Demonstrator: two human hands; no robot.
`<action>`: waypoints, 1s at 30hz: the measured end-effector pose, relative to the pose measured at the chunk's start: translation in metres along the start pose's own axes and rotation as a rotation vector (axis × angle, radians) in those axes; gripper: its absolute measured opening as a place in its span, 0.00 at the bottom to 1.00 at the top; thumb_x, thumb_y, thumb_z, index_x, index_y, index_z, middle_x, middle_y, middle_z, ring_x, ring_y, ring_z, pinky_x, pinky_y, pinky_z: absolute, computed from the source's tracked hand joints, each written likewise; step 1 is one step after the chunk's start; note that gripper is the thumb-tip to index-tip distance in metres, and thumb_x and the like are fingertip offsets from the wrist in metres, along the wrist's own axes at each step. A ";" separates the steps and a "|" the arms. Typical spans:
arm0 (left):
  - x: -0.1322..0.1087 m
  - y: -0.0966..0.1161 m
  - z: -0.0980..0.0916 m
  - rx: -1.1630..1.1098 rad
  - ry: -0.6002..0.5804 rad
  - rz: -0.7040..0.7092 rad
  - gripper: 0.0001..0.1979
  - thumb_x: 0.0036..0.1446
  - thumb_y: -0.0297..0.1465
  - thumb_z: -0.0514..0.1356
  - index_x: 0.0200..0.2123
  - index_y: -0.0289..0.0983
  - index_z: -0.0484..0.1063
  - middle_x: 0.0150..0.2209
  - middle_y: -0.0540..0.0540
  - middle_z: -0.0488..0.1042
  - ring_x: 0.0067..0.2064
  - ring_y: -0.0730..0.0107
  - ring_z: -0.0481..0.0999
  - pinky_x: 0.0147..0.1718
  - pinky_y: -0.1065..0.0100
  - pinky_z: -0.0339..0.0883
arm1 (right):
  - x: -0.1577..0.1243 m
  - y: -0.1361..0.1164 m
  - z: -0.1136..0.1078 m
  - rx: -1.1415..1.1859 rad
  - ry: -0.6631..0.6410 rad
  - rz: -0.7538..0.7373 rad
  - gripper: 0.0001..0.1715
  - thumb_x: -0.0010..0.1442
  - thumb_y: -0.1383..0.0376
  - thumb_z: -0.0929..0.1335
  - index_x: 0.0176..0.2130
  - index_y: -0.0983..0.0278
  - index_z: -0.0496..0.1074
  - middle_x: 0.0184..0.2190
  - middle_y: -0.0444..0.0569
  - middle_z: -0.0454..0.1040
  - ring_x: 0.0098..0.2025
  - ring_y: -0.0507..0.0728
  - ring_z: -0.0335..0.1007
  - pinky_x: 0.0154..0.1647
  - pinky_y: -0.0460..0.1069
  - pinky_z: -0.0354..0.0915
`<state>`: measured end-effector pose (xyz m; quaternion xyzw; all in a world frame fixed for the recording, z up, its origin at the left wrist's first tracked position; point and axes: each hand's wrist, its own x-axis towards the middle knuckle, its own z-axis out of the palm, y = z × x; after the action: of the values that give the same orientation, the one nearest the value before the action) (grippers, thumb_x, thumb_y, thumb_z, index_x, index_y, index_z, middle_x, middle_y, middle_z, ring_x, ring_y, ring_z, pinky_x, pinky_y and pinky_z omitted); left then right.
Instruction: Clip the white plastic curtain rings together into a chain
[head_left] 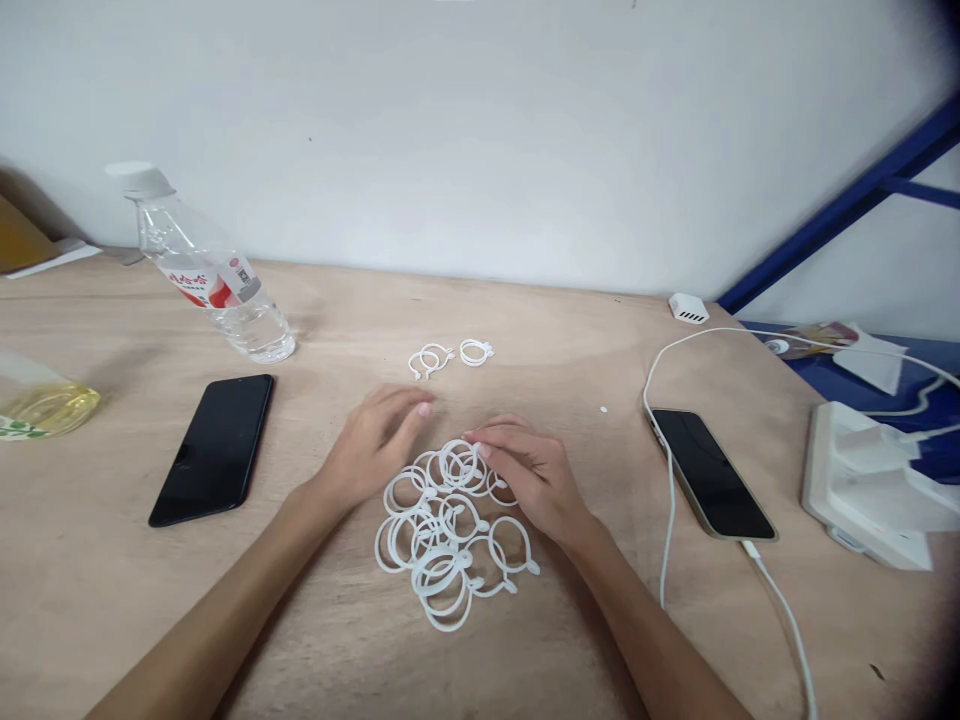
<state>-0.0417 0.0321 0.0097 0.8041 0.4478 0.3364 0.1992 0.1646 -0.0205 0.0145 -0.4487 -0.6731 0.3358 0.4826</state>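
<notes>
Several white plastic rings (pixel 439 575) with small tabs lie in an overlapping heap on the wooden table, between my forearms. My right hand (pixel 529 465) is at the heap's upper right, its thumb and fingers pinching the edge of a white ring (pixel 460 463). At the heap's upper left is my left hand (pixel 382 435), fingers curved and thumb apart from them, with nothing seen between them. Beyond my hands lie two overlapping rings (pixel 431 360) and, to their right, another small group of rings (pixel 475 352).
A water bottle (pixel 225 275) and a black phone (pixel 214 450) are on the left, with a yellowish bottle (pixel 45 400) at the edge. On the right are a charging phone (pixel 712 475), its white cable (pixel 670 530), a power strip (pixel 870 490) and a small white block (pixel 688 308).
</notes>
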 end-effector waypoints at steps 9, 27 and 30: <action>0.037 -0.054 0.005 0.364 -0.056 0.037 0.14 0.61 0.30 0.51 0.47 0.37 0.72 0.56 0.38 0.67 0.57 0.50 0.63 0.55 0.47 0.60 | 0.000 0.009 0.000 -0.282 0.069 -0.154 0.12 0.59 0.70 0.67 0.41 0.61 0.79 0.36 0.49 0.81 0.41 0.58 0.70 0.49 0.58 0.64; 0.020 -0.035 0.006 0.202 -0.177 0.144 0.06 0.63 0.31 0.50 0.36 0.40 0.65 0.47 0.42 0.74 0.52 0.56 0.70 0.53 0.51 0.62 | 0.022 0.019 0.010 -0.643 -0.061 0.043 0.22 0.65 0.70 0.58 0.54 0.61 0.71 0.53 0.52 0.73 0.55 0.61 0.63 0.56 0.60 0.59; 0.018 -0.034 0.006 0.223 -0.180 0.150 0.06 0.63 0.31 0.50 0.36 0.40 0.65 0.48 0.43 0.74 0.52 0.56 0.69 0.53 0.51 0.61 | 0.036 0.024 0.017 -0.797 -0.119 0.034 0.24 0.63 0.70 0.59 0.56 0.58 0.68 0.56 0.50 0.71 0.54 0.63 0.62 0.52 0.61 0.60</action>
<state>-0.0507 0.0656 -0.0091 0.8794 0.4012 0.2250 0.1224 0.1501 0.0215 0.0003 -0.5916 -0.7699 0.0817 0.2251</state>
